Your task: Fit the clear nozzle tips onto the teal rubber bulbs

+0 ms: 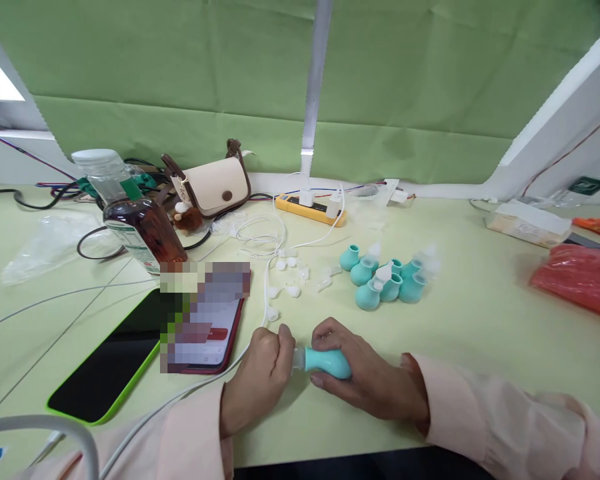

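Note:
Between my two hands a teal squeeze bulb [333,363] lies sideways over the near part of the table. My right hand [373,373] grips its round body with thumb and fingers. A clear nozzle [299,360] meets the bulb's neck, and my left hand [260,377] is closed around its other end, which is hidden in the fist. Beyond my right hand stand several more teal bulbs [368,295], some with whitish translucent tips in them. Small white cup-like pieces [293,291] and clear tips [325,283] are scattered ahead of my hands.
Left are a green-edged phone [115,360], a phone with a lit screen [205,340] and a bottle of brown liquid [145,230]. White cable [180,395] runs past my left forearm. Behind are a cream bag [220,187] and yellow power strip [293,208]; right, a red packet [575,277].

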`<state>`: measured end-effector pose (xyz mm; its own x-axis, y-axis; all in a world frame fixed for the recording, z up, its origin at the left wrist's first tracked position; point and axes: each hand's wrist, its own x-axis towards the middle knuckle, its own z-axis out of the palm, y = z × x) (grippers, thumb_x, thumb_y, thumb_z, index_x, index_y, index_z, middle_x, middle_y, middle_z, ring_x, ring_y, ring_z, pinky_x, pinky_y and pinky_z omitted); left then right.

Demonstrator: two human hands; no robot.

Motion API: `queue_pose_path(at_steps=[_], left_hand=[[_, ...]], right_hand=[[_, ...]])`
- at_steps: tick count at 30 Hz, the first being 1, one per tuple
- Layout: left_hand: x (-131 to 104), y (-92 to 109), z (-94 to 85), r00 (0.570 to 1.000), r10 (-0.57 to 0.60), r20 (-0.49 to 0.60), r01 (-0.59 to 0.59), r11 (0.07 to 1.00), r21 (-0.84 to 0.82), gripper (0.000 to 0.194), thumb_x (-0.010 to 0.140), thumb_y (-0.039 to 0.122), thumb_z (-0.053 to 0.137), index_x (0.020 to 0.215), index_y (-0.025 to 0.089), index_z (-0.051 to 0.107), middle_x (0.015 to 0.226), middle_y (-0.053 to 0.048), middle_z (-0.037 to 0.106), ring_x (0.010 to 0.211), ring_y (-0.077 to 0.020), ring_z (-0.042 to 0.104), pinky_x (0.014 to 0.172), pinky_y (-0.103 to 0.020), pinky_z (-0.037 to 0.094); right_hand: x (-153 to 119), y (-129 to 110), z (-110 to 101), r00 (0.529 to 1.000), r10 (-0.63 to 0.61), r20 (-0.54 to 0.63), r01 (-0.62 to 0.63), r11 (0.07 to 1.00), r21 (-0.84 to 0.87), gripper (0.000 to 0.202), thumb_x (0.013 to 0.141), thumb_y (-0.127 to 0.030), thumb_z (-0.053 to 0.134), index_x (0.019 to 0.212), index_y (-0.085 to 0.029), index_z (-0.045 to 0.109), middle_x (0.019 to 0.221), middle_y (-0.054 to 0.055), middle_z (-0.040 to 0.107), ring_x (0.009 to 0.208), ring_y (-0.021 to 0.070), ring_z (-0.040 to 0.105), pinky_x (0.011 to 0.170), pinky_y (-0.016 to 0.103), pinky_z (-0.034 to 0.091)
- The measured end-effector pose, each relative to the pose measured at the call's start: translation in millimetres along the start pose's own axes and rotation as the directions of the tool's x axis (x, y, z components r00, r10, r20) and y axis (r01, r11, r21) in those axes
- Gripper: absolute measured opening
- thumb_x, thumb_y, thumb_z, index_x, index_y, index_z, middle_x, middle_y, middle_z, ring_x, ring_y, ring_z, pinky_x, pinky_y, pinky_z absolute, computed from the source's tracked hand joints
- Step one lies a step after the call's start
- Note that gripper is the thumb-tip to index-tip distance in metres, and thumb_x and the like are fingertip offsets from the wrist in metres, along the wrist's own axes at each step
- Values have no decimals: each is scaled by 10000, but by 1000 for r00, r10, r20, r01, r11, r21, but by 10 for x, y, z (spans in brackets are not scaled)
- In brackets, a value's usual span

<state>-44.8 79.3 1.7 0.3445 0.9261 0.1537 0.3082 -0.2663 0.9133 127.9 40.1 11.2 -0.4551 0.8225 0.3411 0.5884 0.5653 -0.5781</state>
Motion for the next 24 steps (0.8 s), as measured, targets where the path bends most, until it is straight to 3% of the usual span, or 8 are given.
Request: queue_pose_path(at_steps=[6, 10, 14, 17, 24], left_hand=[[12, 150, -30, 982, 127, 140, -159, 954, 255, 363, 815, 231, 356, 454, 211, 377, 426, -1, 339, 453, -165, 301, 525, -307, 224], [40, 161, -29, 966, 176, 190, -233, 910, 344, 352, 811, 183, 315, 461, 214, 328, 413, 12, 319, 421, -150, 277, 510, -304, 208], [70, 154, -38, 951, 204, 234, -282, 882, 377, 378, 828, 164, 270, 457, 211, 327, 413, 16, 324, 407, -144, 304, 502, -300, 224], [68, 172, -54, 931, 282, 233, -351, 868, 352, 394, 839, 169, 270, 466, 206, 394, 410, 5, 376, 398, -143, 343, 488, -292, 256], [10, 173, -62, 873, 404, 272, -483, 791, 376, 459, 870, 175, 185, 490, 185, 442, 428, 0, 437, 426, -138, 399, 504, -270, 341]], right_hand=[[22, -118, -69, 971, 205, 125, -228, 950, 215, 185, 801, -252, 495, 929, -211, 368, 892, 25, 477, 776, 135, 476, 689, 278, 436], [45, -142, -99, 893, 342, 291, -438, 806, 399, 230, 807, -322, 501, 954, -227, 352, 821, -17, 432, 539, 58, 421, 456, 185, 401], [85, -100, -118, 834, 315, 452, -543, 612, 575, 268, 792, -369, 520, 947, -240, 343, 813, -38, 374, 454, 9, 365, 336, 120, 338], [112, -82, -139, 826, 269, 495, -552, 562, 615, 294, 757, -348, 573, 921, -226, 362, 803, -37, 375, 505, 20, 402, 358, 112, 379], [150, -108, -226, 750, 240, 616, -644, 475, 600, 374, 728, -312, 619, 974, -247, 344, 871, -28, 455, 507, 5, 369, 359, 74, 328]])
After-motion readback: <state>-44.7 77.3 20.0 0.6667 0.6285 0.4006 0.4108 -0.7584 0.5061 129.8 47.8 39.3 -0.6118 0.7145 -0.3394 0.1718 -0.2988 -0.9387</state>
